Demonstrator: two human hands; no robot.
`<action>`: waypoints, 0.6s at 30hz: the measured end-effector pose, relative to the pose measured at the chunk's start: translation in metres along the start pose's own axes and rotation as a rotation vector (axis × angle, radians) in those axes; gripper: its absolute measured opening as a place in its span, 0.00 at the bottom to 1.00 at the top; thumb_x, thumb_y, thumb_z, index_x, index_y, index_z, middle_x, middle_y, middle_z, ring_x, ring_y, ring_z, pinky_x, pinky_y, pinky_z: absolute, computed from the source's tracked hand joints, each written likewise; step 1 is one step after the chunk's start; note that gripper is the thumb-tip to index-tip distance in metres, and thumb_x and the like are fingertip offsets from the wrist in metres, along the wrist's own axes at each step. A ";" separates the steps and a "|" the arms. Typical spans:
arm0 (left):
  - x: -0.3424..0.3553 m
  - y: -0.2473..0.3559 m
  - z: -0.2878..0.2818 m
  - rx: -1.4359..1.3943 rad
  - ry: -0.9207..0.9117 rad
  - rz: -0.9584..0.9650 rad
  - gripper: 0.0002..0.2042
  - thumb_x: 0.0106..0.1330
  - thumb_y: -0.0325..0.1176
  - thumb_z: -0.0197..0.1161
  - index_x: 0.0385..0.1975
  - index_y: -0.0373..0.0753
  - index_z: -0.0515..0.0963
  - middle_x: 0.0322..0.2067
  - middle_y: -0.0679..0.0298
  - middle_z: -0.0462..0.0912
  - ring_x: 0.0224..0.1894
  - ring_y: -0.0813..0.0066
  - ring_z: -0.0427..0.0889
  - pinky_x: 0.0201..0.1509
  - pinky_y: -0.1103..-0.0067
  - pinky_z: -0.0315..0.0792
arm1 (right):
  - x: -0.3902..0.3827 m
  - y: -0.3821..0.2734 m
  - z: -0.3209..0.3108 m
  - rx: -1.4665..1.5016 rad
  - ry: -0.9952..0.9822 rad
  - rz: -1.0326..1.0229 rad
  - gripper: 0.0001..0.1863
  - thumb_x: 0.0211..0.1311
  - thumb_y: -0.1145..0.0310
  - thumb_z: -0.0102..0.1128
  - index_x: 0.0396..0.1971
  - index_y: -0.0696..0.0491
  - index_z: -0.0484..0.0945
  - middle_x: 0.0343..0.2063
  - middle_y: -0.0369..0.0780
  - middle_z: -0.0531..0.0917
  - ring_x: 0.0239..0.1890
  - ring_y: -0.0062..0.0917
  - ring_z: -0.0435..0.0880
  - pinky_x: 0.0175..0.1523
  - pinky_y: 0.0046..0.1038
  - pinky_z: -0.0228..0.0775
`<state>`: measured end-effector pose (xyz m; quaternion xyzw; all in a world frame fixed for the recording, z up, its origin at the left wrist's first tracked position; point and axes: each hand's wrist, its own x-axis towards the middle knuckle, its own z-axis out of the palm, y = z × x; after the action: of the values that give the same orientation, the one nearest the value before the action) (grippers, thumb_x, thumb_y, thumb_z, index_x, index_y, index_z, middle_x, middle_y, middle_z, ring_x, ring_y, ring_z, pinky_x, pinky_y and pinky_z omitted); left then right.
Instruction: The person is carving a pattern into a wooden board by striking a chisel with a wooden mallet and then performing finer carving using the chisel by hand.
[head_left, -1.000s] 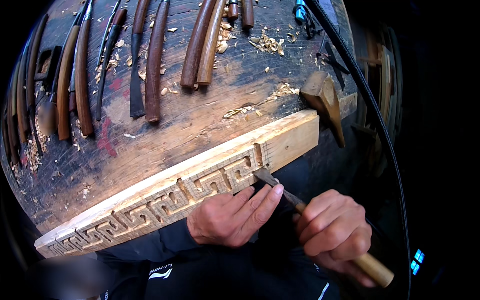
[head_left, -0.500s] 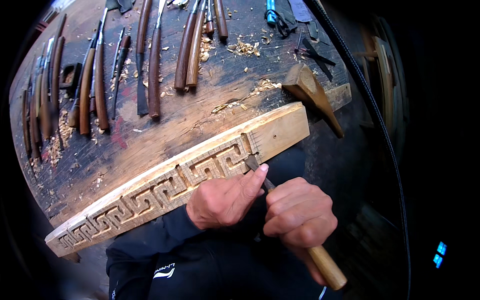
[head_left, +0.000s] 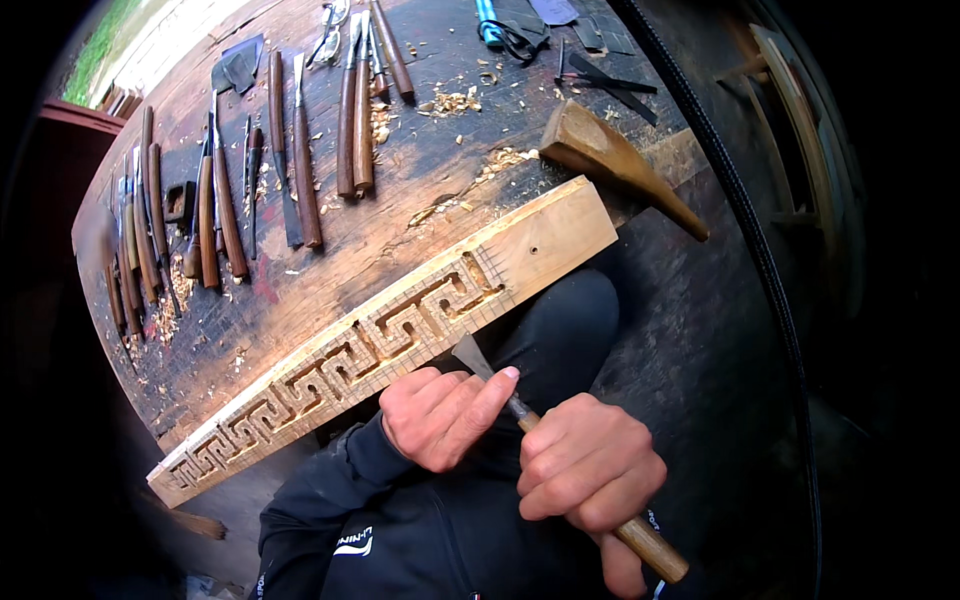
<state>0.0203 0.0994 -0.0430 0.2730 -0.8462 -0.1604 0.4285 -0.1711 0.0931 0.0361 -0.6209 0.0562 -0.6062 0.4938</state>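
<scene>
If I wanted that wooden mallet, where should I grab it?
Probably by its handle, reaching in from the picture's lower right. The mallet lies with its chunky head by the carved board's right end, while the slimmer handle tapers toward the lower right, so fingers should wrap around it more easily.

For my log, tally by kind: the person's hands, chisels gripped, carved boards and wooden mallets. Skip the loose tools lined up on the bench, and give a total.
Hands: 2 (left hand, right hand)
Gripped chisel: 1, in the right hand
Carved board: 1
Wooden mallet: 1, near the board's right end
Total: 5
</scene>
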 end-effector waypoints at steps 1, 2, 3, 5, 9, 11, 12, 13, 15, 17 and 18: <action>-0.001 0.000 -0.001 0.004 -0.014 0.001 0.27 0.57 0.26 0.71 0.59 0.27 0.87 0.29 0.62 0.86 0.26 0.73 0.84 0.27 0.77 0.71 | -0.001 0.002 0.000 -0.008 0.018 -0.022 0.41 0.77 0.34 0.66 0.14 0.53 0.67 0.20 0.46 0.82 0.14 0.29 0.80 0.19 0.26 0.63; -0.002 0.000 -0.004 -0.002 -0.038 -0.009 0.26 0.58 0.25 0.71 0.60 0.27 0.86 0.31 0.60 0.87 0.28 0.71 0.86 0.29 0.76 0.74 | -0.001 0.004 0.000 -0.015 0.035 -0.044 0.41 0.78 0.34 0.66 0.15 0.53 0.68 0.20 0.46 0.83 0.14 0.28 0.80 0.19 0.26 0.63; -0.002 0.000 -0.009 -0.007 -0.060 -0.021 0.26 0.59 0.25 0.72 0.60 0.26 0.85 0.32 0.59 0.89 0.30 0.69 0.88 0.30 0.74 0.76 | -0.001 0.006 0.001 -0.022 0.052 -0.065 0.40 0.79 0.35 0.65 0.15 0.53 0.69 0.20 0.46 0.83 0.14 0.28 0.80 0.19 0.26 0.64; 0.002 0.000 -0.014 -0.039 -0.082 -0.041 0.25 0.61 0.24 0.73 0.61 0.27 0.83 0.34 0.58 0.91 0.31 0.66 0.91 0.31 0.74 0.78 | -0.002 0.003 0.004 -0.020 0.121 -0.015 0.35 0.81 0.37 0.63 0.23 0.53 0.71 0.22 0.46 0.87 0.15 0.28 0.83 0.21 0.25 0.70; -0.001 -0.003 -0.008 -0.102 -0.052 -0.054 0.25 0.65 0.23 0.77 0.62 0.30 0.80 0.34 0.60 0.91 0.28 0.67 0.90 0.29 0.75 0.76 | -0.005 -0.005 0.021 -0.031 0.360 -0.004 0.27 0.86 0.42 0.60 0.35 0.51 0.71 0.26 0.44 0.90 0.18 0.27 0.86 0.24 0.24 0.75; 0.002 -0.003 0.000 -0.126 -0.003 -0.040 0.25 0.66 0.24 0.76 0.63 0.29 0.79 0.35 0.60 0.92 0.27 0.69 0.89 0.28 0.75 0.75 | -0.008 -0.008 0.026 -0.083 0.504 -0.049 0.27 0.88 0.43 0.57 0.31 0.50 0.70 0.22 0.41 0.88 0.15 0.23 0.83 0.20 0.20 0.70; 0.004 -0.005 0.006 -0.141 0.025 -0.026 0.25 0.67 0.25 0.74 0.63 0.28 0.78 0.36 0.58 0.93 0.27 0.70 0.89 0.27 0.76 0.74 | -0.007 -0.010 0.022 -0.057 0.495 -0.069 0.32 0.87 0.42 0.58 0.24 0.52 0.70 0.22 0.44 0.88 0.14 0.23 0.82 0.18 0.22 0.67; 0.008 -0.006 0.010 -0.133 0.051 -0.021 0.25 0.67 0.26 0.72 0.63 0.27 0.78 0.37 0.57 0.93 0.27 0.72 0.88 0.27 0.76 0.74 | -0.007 -0.010 0.017 -0.007 0.483 -0.089 0.37 0.86 0.41 0.60 0.18 0.53 0.71 0.22 0.48 0.87 0.13 0.24 0.81 0.16 0.24 0.64; 0.009 -0.012 0.015 -0.089 0.109 -0.010 0.24 0.66 0.25 0.71 0.63 0.26 0.80 0.33 0.60 0.90 0.26 0.74 0.85 0.27 0.77 0.73 | 0.003 -0.012 0.005 -0.005 0.284 -0.031 0.36 0.88 0.48 0.59 0.16 0.55 0.70 0.21 0.51 0.86 0.11 0.26 0.78 0.16 0.26 0.61; 0.015 -0.014 0.012 -0.084 0.040 -0.020 0.24 0.65 0.24 0.71 0.62 0.26 0.82 0.32 0.61 0.88 0.25 0.74 0.84 0.27 0.77 0.72 | 0.011 -0.015 -0.005 -0.054 0.075 0.002 0.36 0.89 0.52 0.59 0.16 0.56 0.70 0.21 0.53 0.85 0.11 0.27 0.76 0.16 0.26 0.59; 0.012 -0.015 0.014 -0.091 0.044 -0.034 0.25 0.63 0.23 0.70 0.63 0.26 0.84 0.33 0.61 0.89 0.25 0.75 0.84 0.28 0.78 0.73 | 0.016 -0.015 -0.004 -0.065 0.057 0.031 0.36 0.88 0.54 0.60 0.15 0.57 0.69 0.21 0.55 0.85 0.11 0.28 0.75 0.17 0.27 0.58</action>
<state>0.0081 0.0802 -0.0508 0.2708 -0.8237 -0.1998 0.4563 -0.1783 0.0876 0.0559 -0.6182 0.0998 -0.6137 0.4809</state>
